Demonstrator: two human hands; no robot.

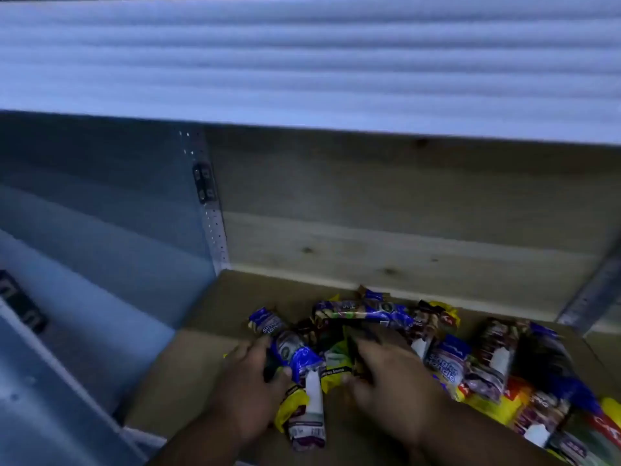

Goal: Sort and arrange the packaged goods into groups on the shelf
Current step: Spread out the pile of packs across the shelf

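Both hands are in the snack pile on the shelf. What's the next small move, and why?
Probably lift the blue packet that the left hand grips and set it on the bare shelf board to the left, starting a blue group. The right hand rests on the mixed pile, which lies unsorted.

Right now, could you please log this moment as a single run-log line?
left hand: grips blue packet | right hand: on dark packet, grip unclear | pile: unsorted on shelf

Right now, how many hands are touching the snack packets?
2. The left hand grips a blue packet at the left of the pile; the right hand is on a dark packet in the middle. Both are on the cardboard-lined shelf.
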